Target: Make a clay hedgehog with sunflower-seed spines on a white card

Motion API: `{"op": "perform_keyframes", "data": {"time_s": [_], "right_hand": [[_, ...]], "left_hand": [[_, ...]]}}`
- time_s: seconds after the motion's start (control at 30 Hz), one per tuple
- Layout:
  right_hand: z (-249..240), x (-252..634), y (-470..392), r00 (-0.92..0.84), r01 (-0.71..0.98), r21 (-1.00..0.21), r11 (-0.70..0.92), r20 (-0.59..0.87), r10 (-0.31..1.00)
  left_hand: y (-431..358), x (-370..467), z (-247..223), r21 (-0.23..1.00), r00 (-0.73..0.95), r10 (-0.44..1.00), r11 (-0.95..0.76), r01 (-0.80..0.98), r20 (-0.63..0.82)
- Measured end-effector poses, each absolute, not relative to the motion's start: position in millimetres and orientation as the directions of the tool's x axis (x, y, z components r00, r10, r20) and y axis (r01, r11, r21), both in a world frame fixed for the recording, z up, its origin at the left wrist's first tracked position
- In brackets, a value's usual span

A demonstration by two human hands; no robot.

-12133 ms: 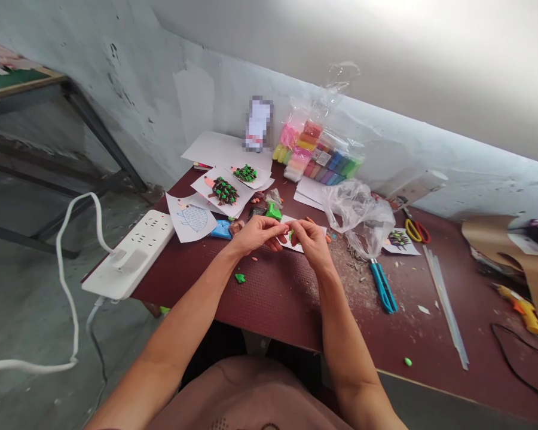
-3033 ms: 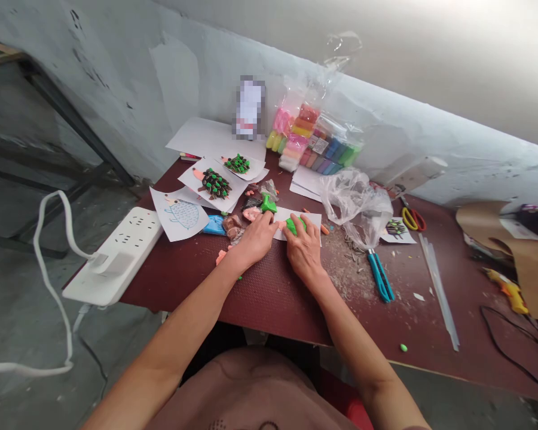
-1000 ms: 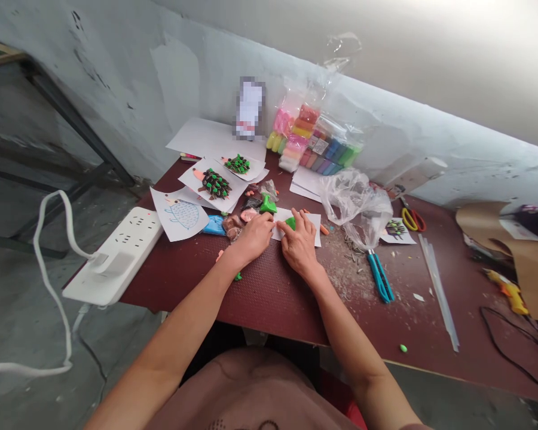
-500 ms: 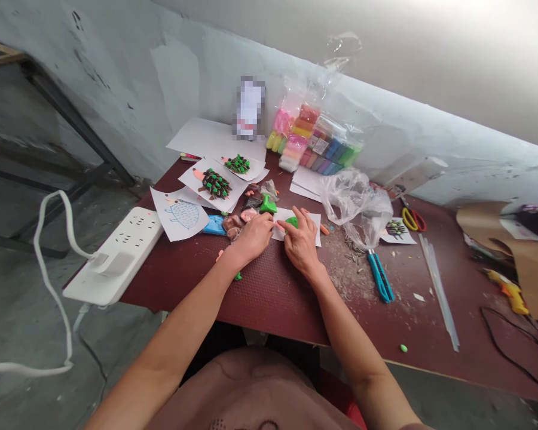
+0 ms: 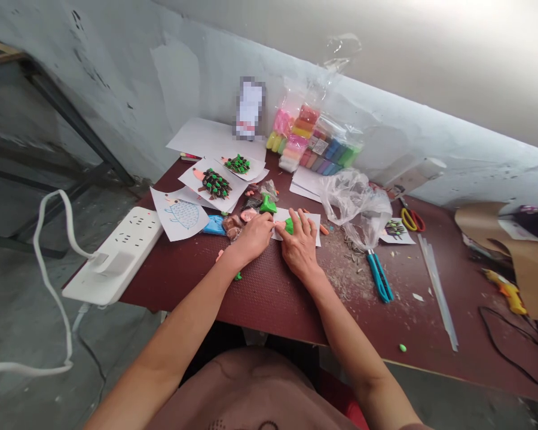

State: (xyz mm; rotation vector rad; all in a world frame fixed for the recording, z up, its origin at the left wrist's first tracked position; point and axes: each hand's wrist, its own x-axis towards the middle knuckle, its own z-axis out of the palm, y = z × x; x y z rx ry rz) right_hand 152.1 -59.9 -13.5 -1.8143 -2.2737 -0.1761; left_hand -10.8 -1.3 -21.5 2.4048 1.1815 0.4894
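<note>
A small white paper card (image 5: 314, 240) lies on the table in front of me, with a patch of green clay (image 5: 289, 226) on it and a bit of pink clay at its left end. My right hand (image 5: 299, 246) rests over the card, fingers stretched and apart, its thumb and index finger near the pink end. At the card's left edge is my left hand (image 5: 256, 236), its fingers drawn together; what they pinch, if anything, is hidden. Just beyond it sit a bright green clay lump (image 5: 268, 204), pink clay (image 5: 249, 215) and a brown packet (image 5: 232, 226).
Hedgehog pictures (image 5: 213, 184) lie at the back left, by a power strip (image 5: 125, 251). Clay packs (image 5: 316, 140) lean on the wall. Rightward are a plastic bag (image 5: 356, 200), seeds (image 5: 353, 248), a teal cutter (image 5: 379, 276), scissors (image 5: 411, 218), clear sticks (image 5: 438, 292) and a yellow glue gun (image 5: 506, 291).
My right hand has shifted slightly left and its fingers now lie flatter over the green clay, the index finger no longer pointing left. My left hand has stayed at the card's edge.
</note>
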Motion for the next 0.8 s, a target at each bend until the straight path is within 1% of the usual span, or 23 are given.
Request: {"op": "perform_keyframes", "data": {"time_s": [0.23,0.37,0.53,0.67,0.8], "right_hand": [[-13,149,-57,-0.213,0.971,-0.053,0.233,0.251,0.944],[-11,149,-55,-0.177,0.977,-0.073,0.199,0.237,0.955],[-11,150,-52,-0.165,0.963,-0.163,0.212,0.261,0.951],[-15,154,-48,-0.124,0.954,-0.231,0.188,0.268,0.955],[-14,154,-48,-0.133,0.963,-0.198,0.181,0.232,0.963]], "left_hand": [[-2,-11,-19,0.496,0.575,0.809,-0.553,0.67,0.124],[-2,-11,-19,0.493,0.57,0.812,-0.549,0.675,0.125],[-1,-11,-18,0.495,0.569,0.815,-0.542,0.679,0.113],[-2,-11,-17,0.501,0.565,0.818,-0.535,0.68,0.106],[-2,-11,-17,0.507,0.559,0.821,-0.533,0.678,0.116]]}}
